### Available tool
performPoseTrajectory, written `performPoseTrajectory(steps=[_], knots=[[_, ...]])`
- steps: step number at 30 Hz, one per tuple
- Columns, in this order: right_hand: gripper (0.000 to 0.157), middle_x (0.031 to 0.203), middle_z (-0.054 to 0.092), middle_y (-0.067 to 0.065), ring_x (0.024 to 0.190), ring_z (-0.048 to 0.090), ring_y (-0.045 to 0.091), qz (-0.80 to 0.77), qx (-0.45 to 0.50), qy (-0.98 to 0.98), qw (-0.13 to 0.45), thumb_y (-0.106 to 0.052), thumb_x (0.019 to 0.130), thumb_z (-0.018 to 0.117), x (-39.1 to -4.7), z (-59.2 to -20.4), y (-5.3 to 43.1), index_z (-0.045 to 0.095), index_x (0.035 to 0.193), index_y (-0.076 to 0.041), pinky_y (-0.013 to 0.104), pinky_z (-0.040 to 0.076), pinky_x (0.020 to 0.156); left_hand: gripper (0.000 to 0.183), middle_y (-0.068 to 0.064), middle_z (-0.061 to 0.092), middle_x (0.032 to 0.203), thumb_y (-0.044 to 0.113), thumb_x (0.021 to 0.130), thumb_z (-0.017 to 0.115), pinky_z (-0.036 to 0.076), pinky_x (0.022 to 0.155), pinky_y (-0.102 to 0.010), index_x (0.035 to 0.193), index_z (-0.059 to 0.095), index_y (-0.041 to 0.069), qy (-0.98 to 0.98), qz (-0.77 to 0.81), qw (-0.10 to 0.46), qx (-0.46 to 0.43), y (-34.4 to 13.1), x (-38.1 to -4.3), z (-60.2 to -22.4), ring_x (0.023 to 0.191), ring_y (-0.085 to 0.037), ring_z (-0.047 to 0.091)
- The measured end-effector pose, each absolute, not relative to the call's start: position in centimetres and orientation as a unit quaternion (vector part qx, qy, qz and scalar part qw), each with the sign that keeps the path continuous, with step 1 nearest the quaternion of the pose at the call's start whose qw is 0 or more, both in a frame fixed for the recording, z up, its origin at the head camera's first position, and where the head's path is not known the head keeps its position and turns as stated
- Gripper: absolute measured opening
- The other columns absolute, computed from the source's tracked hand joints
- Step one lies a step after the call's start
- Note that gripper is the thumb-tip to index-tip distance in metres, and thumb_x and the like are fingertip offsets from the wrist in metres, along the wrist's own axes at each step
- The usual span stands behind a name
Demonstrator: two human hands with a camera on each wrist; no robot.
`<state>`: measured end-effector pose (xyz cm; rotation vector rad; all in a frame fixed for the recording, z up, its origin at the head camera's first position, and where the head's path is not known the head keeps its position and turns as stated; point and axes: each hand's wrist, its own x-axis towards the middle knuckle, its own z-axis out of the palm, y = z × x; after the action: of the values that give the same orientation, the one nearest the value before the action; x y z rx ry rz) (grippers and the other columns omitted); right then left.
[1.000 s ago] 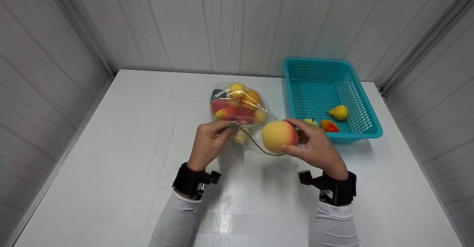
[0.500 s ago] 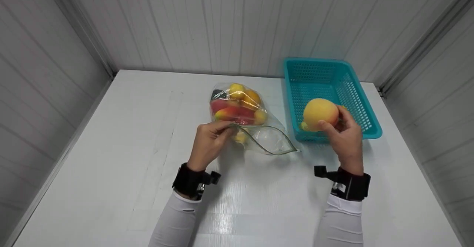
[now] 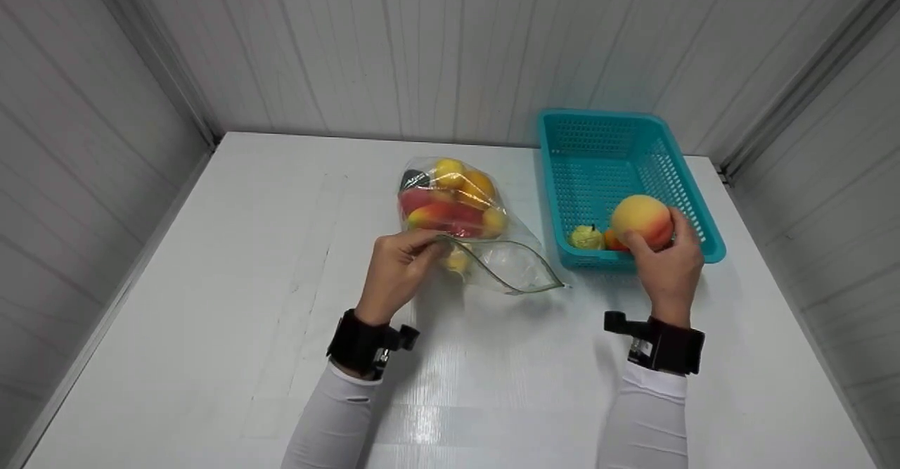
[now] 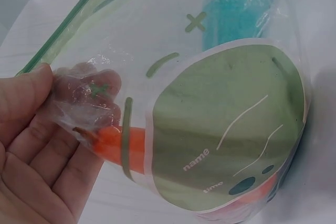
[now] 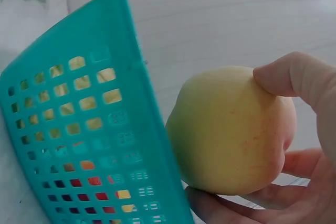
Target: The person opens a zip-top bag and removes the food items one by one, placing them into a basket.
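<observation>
Head view: the person's L hand (image 3: 399, 272), just below ctr of frame, pinched the rim of a clear zip bag (image 3: 524, 233) btwn thumb & fingers. Bag lay mid-frame on the white table (image 3: 211, 279), its mouth gaping twd lower R. Fruit showed thru the plastic: yellow fruit (image 3: 448, 172) at top, orange fruit (image 3: 478, 188) just below R of it, dark item (image 3: 415, 179) upper L, plus red/yellow pcs lower down.

R hand (image 3: 671, 268), R of ctr, gripped a peach (image 3: 638, 221) w/ thumb on the near side, fingers round the R side. Peach was over the lower R part of the teal basket (image 3: 598, 114), which stood in the R half of frame. In the basket, lower L corner: green fruit (image 3: 586, 237), w/ a red-orange fruit (image 3: 614, 240) next to it, partly hidden by the peach. R wrist view: peach beside the basket rim; couldn't tell if touching.

L wrist view: green label (image 4: 231, 129) marked "name" & "time" filled ctr-R of frame; orange item (image 4: 123, 145) w/ a stem showed thru plastic, lower L of ctr.
</observation>
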<state>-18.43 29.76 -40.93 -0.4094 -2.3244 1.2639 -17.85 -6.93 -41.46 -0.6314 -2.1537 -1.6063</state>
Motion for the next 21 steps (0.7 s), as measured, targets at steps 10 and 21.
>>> performPoseTrajectory(steps=[10,21], knots=[[0.074,0.146,0.049,0.026,0.129,0.046,0.039,0.412,-0.133,-0.873,0.224,-0.019,0.090,0.076,-19.5,-42.0,29.3,0.043,0.154,-0.002,0.057,0.038,0.112,0.008,-0.006,0.079,0.089,0.004,0.091,0.077,0.054,0.068,-0.021,0.097,0.082,0.003,-0.766,-0.571,0.190,-0.227,-6.8,-17.8,-41.3,0.076,-0.013,0.070],[0.048,0.134,0.058,0.027,0.118,0.056,0.039,0.417,-0.132,-0.878,0.196,-0.010,0.094,0.062,-19.7,-42.3,29.6,0.056,0.140,0.007,0.049,0.047,0.103,0.008,-0.006,0.079,0.089,0.002,0.092,0.076,0.055,0.069,-0.022,0.097,0.082,0.002,-0.766,-0.573,0.186,-0.224,-6.7,-17.8,-41.3,0.077,-0.014,0.070]])
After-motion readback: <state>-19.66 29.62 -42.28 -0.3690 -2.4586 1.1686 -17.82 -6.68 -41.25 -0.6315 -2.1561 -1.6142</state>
